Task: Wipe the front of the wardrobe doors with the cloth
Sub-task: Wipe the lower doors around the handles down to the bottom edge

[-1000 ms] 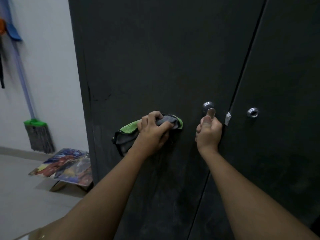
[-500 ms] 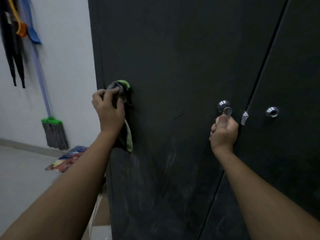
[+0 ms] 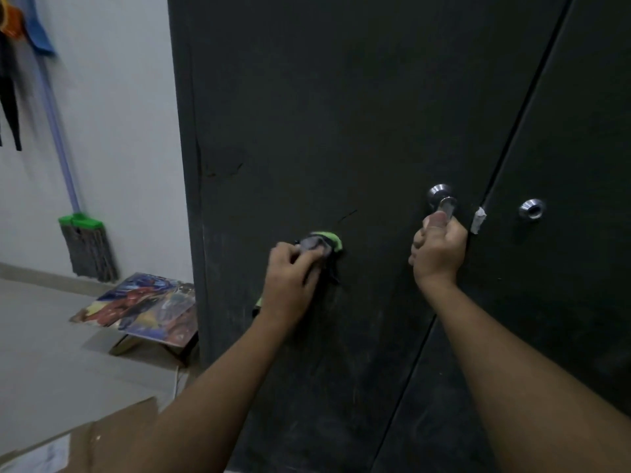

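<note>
The cloth (image 3: 321,242), left of the keyed lock (image 3: 438,192), is motion-blurred and mostly hidden under the left grip (image 3: 292,278). The key (image 3: 447,206) has its lower end hidden inside the right grip (image 3: 438,250) below the lock. Far left of it, the broom handle (image 3: 56,131) is blurred toward the top edge.

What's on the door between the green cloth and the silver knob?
Just bare black door with one thin scratch, seen in the head view.
</note>
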The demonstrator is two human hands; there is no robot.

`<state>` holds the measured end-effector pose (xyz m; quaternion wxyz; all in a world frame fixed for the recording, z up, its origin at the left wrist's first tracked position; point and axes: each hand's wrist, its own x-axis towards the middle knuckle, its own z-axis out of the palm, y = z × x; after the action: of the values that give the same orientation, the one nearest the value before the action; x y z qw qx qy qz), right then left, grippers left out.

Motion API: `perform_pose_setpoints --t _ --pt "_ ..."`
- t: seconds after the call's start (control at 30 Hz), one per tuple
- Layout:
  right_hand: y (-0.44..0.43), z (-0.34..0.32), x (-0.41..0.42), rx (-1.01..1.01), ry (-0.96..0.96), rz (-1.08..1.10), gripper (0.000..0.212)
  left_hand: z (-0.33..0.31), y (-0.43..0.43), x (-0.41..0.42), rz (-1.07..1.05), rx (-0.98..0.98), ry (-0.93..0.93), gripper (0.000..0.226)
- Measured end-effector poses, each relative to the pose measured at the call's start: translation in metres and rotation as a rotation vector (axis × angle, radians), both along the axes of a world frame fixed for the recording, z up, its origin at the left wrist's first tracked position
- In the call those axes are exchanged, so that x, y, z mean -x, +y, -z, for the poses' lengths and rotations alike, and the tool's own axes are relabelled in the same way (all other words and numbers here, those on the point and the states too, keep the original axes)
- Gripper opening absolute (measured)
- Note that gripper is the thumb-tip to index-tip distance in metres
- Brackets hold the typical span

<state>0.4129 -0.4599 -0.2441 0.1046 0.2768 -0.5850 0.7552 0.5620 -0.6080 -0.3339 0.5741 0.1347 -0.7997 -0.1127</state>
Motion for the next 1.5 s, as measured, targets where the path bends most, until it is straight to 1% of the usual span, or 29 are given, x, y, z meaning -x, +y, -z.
perform_pose_setpoints --t 0.07,0.13,0.2,0.23,0.3,0.33,0.37,0.4,0.47,0.5,0.53,0.57,0.6,0.63,0.67,0.73,0.83,0.87,0.9,0.97,1.0,1.07,1.13,1.2,1.27,1.33,1.43,1.5 --pt "0.002 -0.001 -0.003 -0.023 0.028 0.012 0.039 0.007 0.014 0.009 0.065 0.11 -0.145 0.021" --pt "0.007 0.0 -0.008 -0.065 0.088 0.043 0.035 0.015 0.02 0.017 0.087 0.129 -0.251 0.024" --pt "0.016 0.012 -0.015 -0.174 0.166 0.084 0.025 0.019 0.019 0.021 0.093 0.087 -0.242 0.032" --pt "0.023 0.024 -0.019 -0.279 0.199 0.112 0.02 0.022 0.016 0.02 0.076 0.087 -0.225 0.033" --pt "0.038 0.053 -0.021 -0.469 0.244 0.14 0.01 0.019 0.011 0.014 0.013 0.138 -0.189 0.024" --pt "0.044 0.066 -0.022 -0.52 0.255 0.139 0.008 0.019 0.009 0.01 -0.001 0.174 -0.164 0.019" --pt "0.048 0.075 -0.023 -0.549 0.282 0.154 0.017 0.02 0.007 0.006 -0.017 0.196 -0.104 0.019" --pt "0.05 0.081 -0.023 -0.584 0.332 0.182 0.03 0.02 0.003 0.003 -0.027 0.161 -0.029 0.021" --pt "0.048 0.088 -0.026 -0.666 0.408 0.266 0.051 0.018 -0.003 0.005 -0.073 -0.027 0.135 0.024" --pt "0.046 0.089 -0.03 -0.688 0.402 0.297 0.056 0.011 -0.003 0.007 -0.098 -0.11 0.228 0.025" --pt "0.044 0.089 -0.036 -0.697 0.39 0.31 0.053 0.005 -0.001 0.01 -0.116 -0.167 0.299 0.026" --pt "0.042 0.089 -0.043 -0.7 0.411 0.308 0.046 -0.001 0.002 0.014 -0.131 -0.215 0.348 0.026" --pt "0.041 0.089 -0.049 -0.711 0.498 0.303 0.036 -0.005 0.005 0.02 -0.135 -0.239 0.373 0.026" --pt "0.039 0.089 -0.053 -0.718 0.634 0.291 0.028 -0.007 0.009 0.026 -0.135 -0.223 0.375 0.025" --pt "0.037 0.086 -0.056 -0.708 0.781 0.263 0.023 -0.006 0.012 0.031 -0.131 -0.181 0.359 0.025" --pt "0.029 0.071 -0.057 -0.667 1.009 0.221 0.023 0.004 0.015 0.037 -0.103 -0.061 0.278 0.025" --pt "0.012 0.029 -0.054 -0.623 1.215 0.307 0.03 0.029 0.012 0.037 -0.015 0.102 0.144 0.029" --pt "0.006 0.016 -0.052 -0.667 1.251 0.343 0.032 0.038 0.01 0.035 0.004 0.139 0.105 0.029" --pt "0.0 0.007 -0.048 -0.763 1.278 0.374 0.037 0.047 0.008 0.033 0.013 0.171 0.068 0.029" --pt "-0.01 -0.003 -0.037 -1.032 1.326 0.431 0.055 0.064 0.005 0.028 0.028 0.221 0.013 0.03" --pt "-0.013 -0.003 -0.03 -1.132 1.347 0.453 0.066 0.073 0.003 0.025 0.037 0.228 0.003 0.031" --pt "-0.018 0.003 -0.018 -1.221 1.387 0.499 0.078 0.09 -0.001 0.019 0.05 0.223 -0.02 0.034" --pt "-0.02 0.014 -0.013 -1.225 1.4 0.517 0.08 0.106 -0.006 0.011 0.043 0.211 -0.054 0.037" --pt "-0.023 0.023 -0.01 -1.208 1.405 0.524 0.077 0.119 -0.014 0.0 0.012 0.17 -0.069 0.031" --pt "-0.026 0.028 -0.008 -1.198 1.396 0.539 0.075 0.127 -0.021 -0.013 -0.053 0.043 -0.012 0.027" --pt "-0.027 0.028 -0.008 -1.2 1.386 0.547 0.075 0.125 -0.028 -0.024 -0.136 -0.133 0.103 0.025" --pt "-0.028 0.029 -0.009 -1.189 1.379 0.56 0.075 0.101 -0.041 -0.034 -0.225 -0.418 0.312 0.031" --pt "-0.028 0.031 -0.011 -1.169 1.364 0.555 0.076 0.079 -0.056 -0.04 -0.243 -0.541 0.432 0.035"
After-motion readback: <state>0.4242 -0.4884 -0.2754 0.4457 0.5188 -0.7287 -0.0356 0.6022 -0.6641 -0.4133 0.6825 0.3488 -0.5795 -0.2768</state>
